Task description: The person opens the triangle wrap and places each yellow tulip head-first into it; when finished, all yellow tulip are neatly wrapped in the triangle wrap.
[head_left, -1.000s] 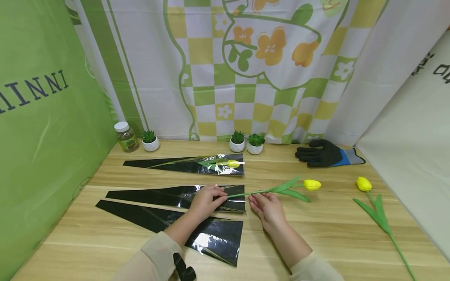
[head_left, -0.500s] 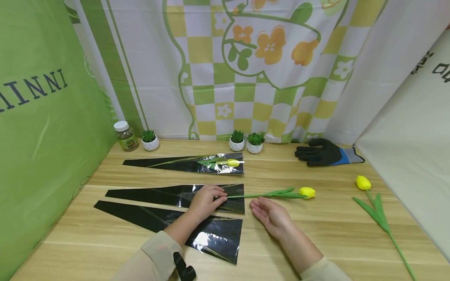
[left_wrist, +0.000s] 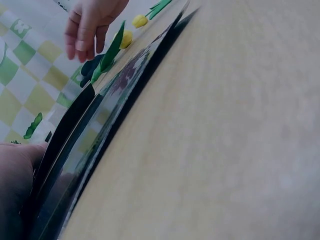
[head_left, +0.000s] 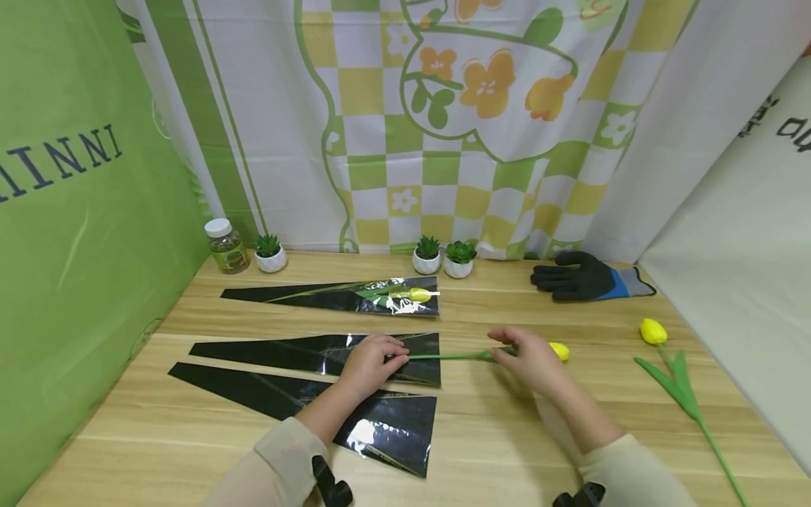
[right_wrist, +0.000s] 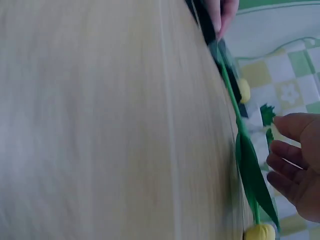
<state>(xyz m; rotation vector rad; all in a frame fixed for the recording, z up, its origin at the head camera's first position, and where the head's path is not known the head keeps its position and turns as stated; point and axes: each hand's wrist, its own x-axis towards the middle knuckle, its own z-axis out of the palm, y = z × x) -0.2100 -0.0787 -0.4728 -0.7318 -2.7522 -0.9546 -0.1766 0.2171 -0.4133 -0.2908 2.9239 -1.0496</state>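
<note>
My left hand (head_left: 374, 362) lies over the middle black flower sleeve (head_left: 253, 352), its thumb and fingers pinching the stem of a yellow artificial tulip (head_left: 453, 356). From those fingertips the stem runs right, past the sleeve's wide end. The lower stem end is hidden. My right hand (head_left: 529, 359) hovers over the tulip's leaves and partly covers them. In the right wrist view, the right hand (right_wrist: 300, 170) has loosely bent fingers, apart from the tulip leaf (right_wrist: 252, 175). In front lies another black sleeve (head_left: 386, 426). Behind is a sleeve (head_left: 329, 296) with a tulip inside.
Another yellow tulip (head_left: 687, 394) lies at the right. A black and blue work glove (head_left: 589, 276) rests at the back right. Small potted succulents (head_left: 427, 262) and a white-lidded jar (head_left: 227, 246) line the back edge, before a patterned curtain (head_left: 443, 169).
My right hand let go of the tulip, drew back, then moved right and up over its leaves. The bloom sank slightly toward the front. My left hand stayed in place.
</note>
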